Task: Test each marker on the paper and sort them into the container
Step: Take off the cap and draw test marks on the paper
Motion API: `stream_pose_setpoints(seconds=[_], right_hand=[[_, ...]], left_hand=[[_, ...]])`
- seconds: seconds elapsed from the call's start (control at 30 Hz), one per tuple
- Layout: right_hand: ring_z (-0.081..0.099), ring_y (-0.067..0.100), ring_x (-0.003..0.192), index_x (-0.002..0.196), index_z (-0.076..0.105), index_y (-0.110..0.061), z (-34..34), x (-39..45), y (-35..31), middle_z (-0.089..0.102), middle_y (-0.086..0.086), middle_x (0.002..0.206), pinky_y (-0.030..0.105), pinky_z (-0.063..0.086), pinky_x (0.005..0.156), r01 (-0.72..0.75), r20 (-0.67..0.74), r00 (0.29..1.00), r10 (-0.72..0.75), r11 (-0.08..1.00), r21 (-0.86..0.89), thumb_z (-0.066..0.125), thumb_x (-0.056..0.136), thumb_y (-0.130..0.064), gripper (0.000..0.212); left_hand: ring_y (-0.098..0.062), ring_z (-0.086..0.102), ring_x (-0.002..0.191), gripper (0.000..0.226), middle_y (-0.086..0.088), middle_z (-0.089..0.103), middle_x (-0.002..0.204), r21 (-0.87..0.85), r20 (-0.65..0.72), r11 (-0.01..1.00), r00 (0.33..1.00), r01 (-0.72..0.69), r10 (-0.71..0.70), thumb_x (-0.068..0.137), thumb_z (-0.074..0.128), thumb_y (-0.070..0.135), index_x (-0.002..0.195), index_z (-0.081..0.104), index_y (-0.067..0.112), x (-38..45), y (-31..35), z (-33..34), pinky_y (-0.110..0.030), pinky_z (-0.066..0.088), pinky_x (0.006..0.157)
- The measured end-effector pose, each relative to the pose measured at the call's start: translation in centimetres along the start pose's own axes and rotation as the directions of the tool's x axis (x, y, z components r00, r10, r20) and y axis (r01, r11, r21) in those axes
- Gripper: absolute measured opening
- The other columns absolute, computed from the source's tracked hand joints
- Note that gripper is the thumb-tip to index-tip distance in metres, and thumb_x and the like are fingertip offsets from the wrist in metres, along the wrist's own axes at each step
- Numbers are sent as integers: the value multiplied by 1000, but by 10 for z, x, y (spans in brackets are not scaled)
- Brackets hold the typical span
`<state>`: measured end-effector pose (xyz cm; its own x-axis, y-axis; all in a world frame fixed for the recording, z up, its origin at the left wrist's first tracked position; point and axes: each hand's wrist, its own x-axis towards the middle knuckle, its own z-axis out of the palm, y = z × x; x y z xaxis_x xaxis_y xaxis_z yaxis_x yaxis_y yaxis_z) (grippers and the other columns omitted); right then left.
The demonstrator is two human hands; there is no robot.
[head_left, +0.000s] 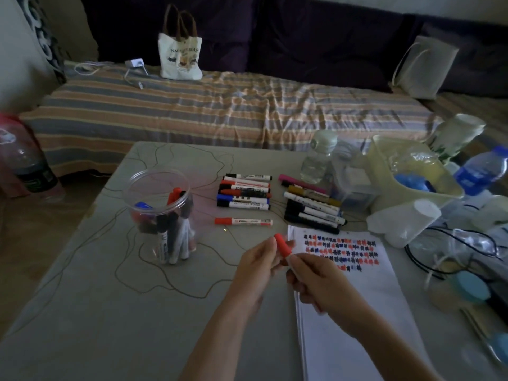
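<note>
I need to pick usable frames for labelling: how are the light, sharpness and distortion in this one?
Head view: dim, bluish light; wide-angle bending toward the edges; right-edge clutter smeared; both hands, left hand and right hand, slightly soft on the red marker; paper marks visible, unreadable.

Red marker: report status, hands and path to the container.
Both hands on red marker: left hand pinches cap, right hand grips barrel. Cap on. Clear container left, path open.

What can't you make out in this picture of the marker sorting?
Head view only:
- Red marker: barrel hidden by right hand; cap on or loosened, unclear.
- Left hand: fingertips blurred.
- Paper: marks too small to read; bottom edge cuts it off.
- Container: marker count unclear, overlapping.
</note>
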<state>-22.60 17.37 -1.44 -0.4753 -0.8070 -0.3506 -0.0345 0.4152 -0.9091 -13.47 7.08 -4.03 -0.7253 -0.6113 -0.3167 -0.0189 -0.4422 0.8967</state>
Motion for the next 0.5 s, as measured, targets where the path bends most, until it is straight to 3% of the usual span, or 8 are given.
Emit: stream_pose_setpoints(seconds=[0.1,0.2,0.3,0.37,0.43,0.5], right_hand=[[47,7,54,95,64,-3,-7,-6,2,58,1,68,19,40,51,-13,15,1000,12,997,70,49,99,-26,27],[44,9,52,91,66,-4,-10,-7,10,56,2,65,21,38,50,18,-48,999,-15,997,69,52,98,-27,29],[47,7,48,85,71,-9,-5,-2,24,59,3,60,23,40,49,107,-199,969,-143,978,-180,53,97,-30,30],[46,5,45,78,70,-13,-5,-6,36,61,7,59,25,39,48,148,-243,940,-239,929,-340,54,97,-33,32],[47,4,45,72,66,-15,-14,-20,49,60,8,58,19,36,47,134,-264,926,-269,890,-435,54,97,-32,32],[52,0,47,72,62,-23,-28,-36,61,58,-1,56,14,38,47,61,-288,937,-200,903,-426,52,97,-31,28]], left_hand=[[-9,66,107,31,2,73,110,-89,67,996,998,4,2,102,40,26,117,64,14,-6,7,10,-33,47,97],[-16,68,103,28,-4,74,104,-103,-21,995,1000,-19,17,100,46,23,105,70,9,-7,4,18,-31,51,90],[-20,68,97,29,-7,74,96,-65,-140,998,990,12,-21,100,48,24,96,71,8,-3,-5,35,-33,51,88],[-20,67,88,26,-9,72,89,-173,-259,984,962,40,-84,99,50,23,96,70,6,2,-6,35,-31,51,80],[-17,65,84,18,-8,69,86,-326,-426,945,896,-26,-122,98,53,19,98,67,8,6,-3,13,-28,51,80],[-14,67,90,13,-4,72,91,-154,-437,984,900,-89,13,95,57,20,96,67,13,5,-11,-10,-27,51,84]])
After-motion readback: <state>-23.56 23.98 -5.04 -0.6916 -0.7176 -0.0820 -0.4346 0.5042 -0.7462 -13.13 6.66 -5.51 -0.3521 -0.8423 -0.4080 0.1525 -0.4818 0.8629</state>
